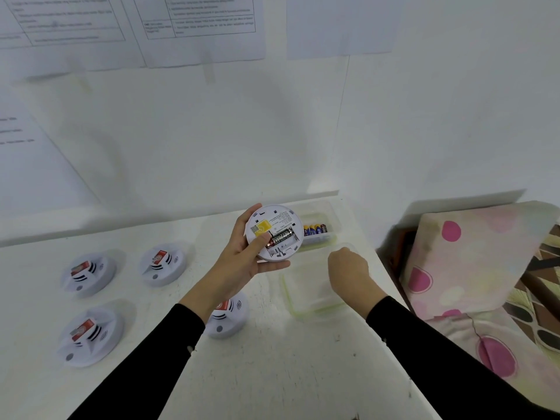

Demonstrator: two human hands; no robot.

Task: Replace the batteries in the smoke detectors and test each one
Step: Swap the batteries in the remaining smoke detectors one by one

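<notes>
head view shows the left hand (242, 262) raised above the worktop (303, 359), fingers wrapped around a smoke detector (274, 233) turned back-side up. its battery bay is open and a black battery (280, 237) lies in it; beside that battery the bay looks partly bare, though whether a second cell is seated i cannot tell. the thumb rests near a yellow label (263, 228) on the back.

the right hand (348, 272) hangs over an empty clear tray (291, 304) with a greenish rim, fingers curled downward and the back of the hand toward the camera. whether it pinches anything is hidden, so i cannot tell what, if anything, it has hold of. just behind, a second clear container (330, 218) holds a row of blue and yellow batteries (315, 229).

four more detectors stay face-up on the worktop: two at the far left (89, 274) (91, 334), one further in (163, 265), and one partly hidden under the left forearm (227, 313). a patterned cushion (472, 262) sits off the right edge.

by my reading the step in hand is the battery swap on the held detector, with a spent cell probably going into the empty tray. the next move likely calls for reaching to the far container, picking a fresh cell, matching its polarity to the bay, and pressing it flat. the detector needs a steady, level grip so the seated battery does not slip out.
</notes>
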